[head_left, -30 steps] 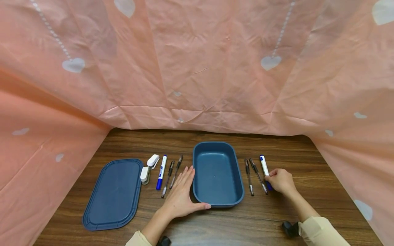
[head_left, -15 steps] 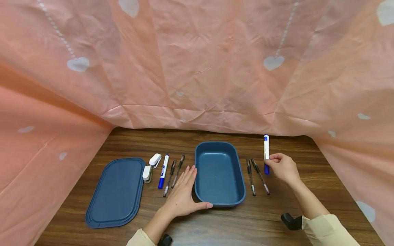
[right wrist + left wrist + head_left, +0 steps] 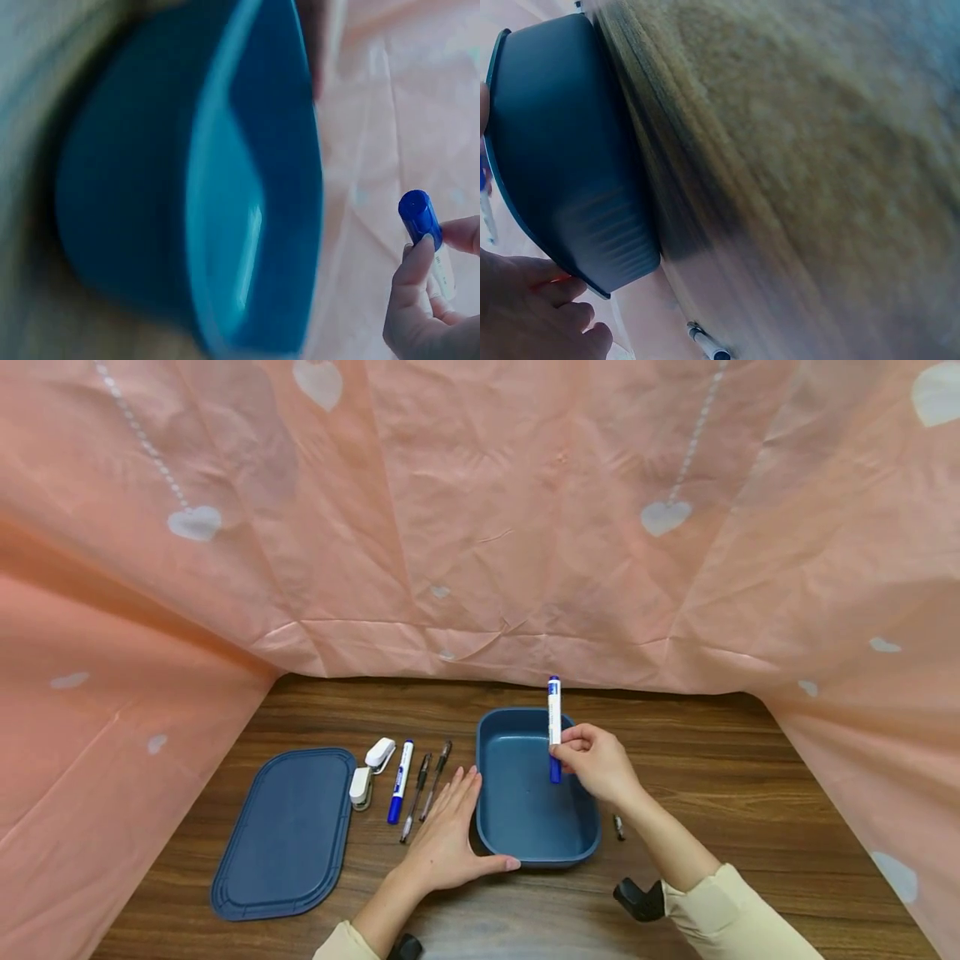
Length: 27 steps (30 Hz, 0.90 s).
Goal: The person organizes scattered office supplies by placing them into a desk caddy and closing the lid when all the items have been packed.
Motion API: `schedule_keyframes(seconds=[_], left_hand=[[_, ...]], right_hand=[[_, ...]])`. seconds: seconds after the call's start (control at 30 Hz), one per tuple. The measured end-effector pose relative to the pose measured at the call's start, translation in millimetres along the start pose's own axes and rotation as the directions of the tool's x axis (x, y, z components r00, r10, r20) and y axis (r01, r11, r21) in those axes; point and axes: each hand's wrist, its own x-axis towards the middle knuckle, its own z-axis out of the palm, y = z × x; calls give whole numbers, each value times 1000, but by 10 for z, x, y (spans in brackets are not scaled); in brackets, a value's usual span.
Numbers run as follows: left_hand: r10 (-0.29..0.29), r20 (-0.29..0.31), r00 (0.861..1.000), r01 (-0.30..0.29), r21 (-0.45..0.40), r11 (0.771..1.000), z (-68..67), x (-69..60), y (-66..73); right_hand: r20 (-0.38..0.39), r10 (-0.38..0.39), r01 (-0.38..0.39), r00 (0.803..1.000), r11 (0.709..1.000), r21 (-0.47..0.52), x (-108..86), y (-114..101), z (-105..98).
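My right hand (image 3: 604, 768) pinches a blue-and-white marker (image 3: 554, 718) between thumb and fingers. It holds the marker nearly upright over the blue plastic box (image 3: 525, 835); in the right wrist view the blue cap (image 3: 420, 217) points toward the camera. The box has nothing in it. My left hand (image 3: 444, 847) rests against the box's left side, fingers straight, thumb along the near rim. The left wrist view shows this hand (image 3: 532, 315) at the box wall (image 3: 570, 142).
Left of the box lie two black pens (image 3: 416, 797), another blue marker (image 3: 400, 781), two small white staplers (image 3: 361, 787) and a flat blue lid (image 3: 288, 835). A pen tip (image 3: 618, 827) shows beneath the right forearm. Pink curtains (image 3: 480, 527) enclose the wooden table (image 3: 750, 793).
My right hand has picked the marker up off the table on the right, lifted it and carried it left over the box. My left hand has stayed on the box.
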Motion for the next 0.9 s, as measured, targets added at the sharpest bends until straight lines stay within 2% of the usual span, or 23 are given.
schedule_keyframes(seconds=[0.2,0.4,0.57,0.9], left_hand=[[-11,8,1000,11,-5,1000,-1,2,1],[6,2,1000,-6,-4,1000,-6,8,0],[12,1,1000,-12,-8,1000,-4,8,4],[17,0,1000,-17,0,1000,1,11,2]], right_hand=[[90,78,-82,993,996,33,-36,73,462],[142,184,-187,973,982,4,-55,198,781],[186,226,-221,956,974,-49,-88,266,928],[234,244,-213,941,965,-151,-102,296,1040]])
